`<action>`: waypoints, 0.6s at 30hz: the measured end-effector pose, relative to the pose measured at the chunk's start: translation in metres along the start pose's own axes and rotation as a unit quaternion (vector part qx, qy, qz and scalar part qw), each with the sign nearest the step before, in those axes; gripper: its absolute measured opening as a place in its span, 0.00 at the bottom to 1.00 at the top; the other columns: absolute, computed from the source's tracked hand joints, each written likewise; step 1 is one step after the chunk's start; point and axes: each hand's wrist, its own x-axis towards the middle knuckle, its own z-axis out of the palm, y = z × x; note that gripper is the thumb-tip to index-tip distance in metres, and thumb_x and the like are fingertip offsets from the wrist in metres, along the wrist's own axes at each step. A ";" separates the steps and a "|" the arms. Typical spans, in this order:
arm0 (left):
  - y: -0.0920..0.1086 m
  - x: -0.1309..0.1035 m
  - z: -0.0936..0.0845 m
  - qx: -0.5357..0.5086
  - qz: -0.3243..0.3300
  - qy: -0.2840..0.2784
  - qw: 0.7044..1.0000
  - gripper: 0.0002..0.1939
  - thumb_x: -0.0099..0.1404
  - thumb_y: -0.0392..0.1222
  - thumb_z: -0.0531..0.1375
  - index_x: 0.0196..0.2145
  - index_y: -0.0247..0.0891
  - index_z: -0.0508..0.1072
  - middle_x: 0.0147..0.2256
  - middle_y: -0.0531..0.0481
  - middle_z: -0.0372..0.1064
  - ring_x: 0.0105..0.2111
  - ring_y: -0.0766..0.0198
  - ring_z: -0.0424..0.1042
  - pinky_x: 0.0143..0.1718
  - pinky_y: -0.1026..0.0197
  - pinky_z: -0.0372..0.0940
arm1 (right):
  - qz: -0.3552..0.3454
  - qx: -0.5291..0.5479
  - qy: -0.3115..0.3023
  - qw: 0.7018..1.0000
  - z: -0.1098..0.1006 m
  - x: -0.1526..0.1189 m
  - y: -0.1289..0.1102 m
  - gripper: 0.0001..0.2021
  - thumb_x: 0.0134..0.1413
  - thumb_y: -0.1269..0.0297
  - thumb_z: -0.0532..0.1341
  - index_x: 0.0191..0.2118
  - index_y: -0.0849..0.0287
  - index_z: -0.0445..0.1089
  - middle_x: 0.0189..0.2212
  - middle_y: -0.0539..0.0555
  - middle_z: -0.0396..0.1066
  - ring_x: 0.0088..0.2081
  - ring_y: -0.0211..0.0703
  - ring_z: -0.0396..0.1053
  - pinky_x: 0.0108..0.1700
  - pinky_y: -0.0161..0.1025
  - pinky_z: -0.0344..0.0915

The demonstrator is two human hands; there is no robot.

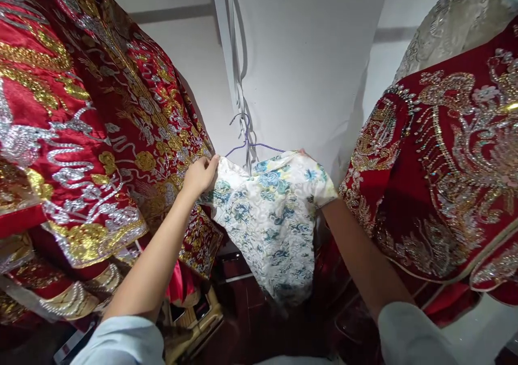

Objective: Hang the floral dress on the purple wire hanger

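Observation:
A white short-sleeved blouse [269, 214] with a blue, green and yellow floral print hangs in front of me, its lower part narrowing toward the floor. Inside its neckline is a thin purple wire hanger [265, 145]; the hook rises beside a pale strap on the wall. My left hand [201, 176] is closed on the blouse's left shoulder, thumb along the top edge. At the opposite shoulder, my right hand [302, 152] grips the cloth, mostly hidden by it, with only a bit of the fingers showing above. My right forearm passes under that sleeve.
Red garments with gold and silver embroidery [141, 106] hang close on the left. Another beaded red garment [453, 160] hangs on the right, below a pale lace one [435, 36]. A white wall [303, 57] is behind. Low on the left stands a bamboo-like frame [202, 322] on dark flooring.

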 end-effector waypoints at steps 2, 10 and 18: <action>-0.004 -0.011 0.000 -0.022 0.007 0.007 1.000 0.27 0.67 0.66 0.48 0.27 0.40 0.65 0.29 0.44 0.71 0.29 0.55 0.67 0.31 0.59 0.56 | 0.017 0.068 0.040 0.997 -0.006 -0.003 0.009 0.48 0.54 0.25 0.37 0.54 0.61 0.73 0.42 0.66 0.78 0.48 0.59 0.76 0.50 0.52 0.71; 0.007 -0.005 -0.020 -0.108 0.103 0.061 0.987 0.17 0.66 0.54 0.56 0.31 0.37 0.71 0.30 0.50 0.72 0.29 0.62 0.66 0.32 0.62 0.57 | -0.093 -0.001 0.228 0.969 -0.030 -0.019 0.006 0.30 0.47 0.41 0.63 0.50 0.58 0.74 0.38 0.59 0.79 0.45 0.62 0.76 0.44 0.52 0.73; 0.044 -0.007 0.009 -0.022 0.263 0.071 0.962 0.12 0.71 0.43 0.50 0.34 0.37 0.69 0.32 0.44 0.69 0.35 0.56 0.66 0.39 0.55 0.61 | -0.004 0.072 0.123 0.990 0.037 -0.090 0.041 0.18 0.42 0.48 0.66 0.35 0.57 0.74 0.26 0.59 0.76 0.30 0.60 0.75 0.34 0.55 0.72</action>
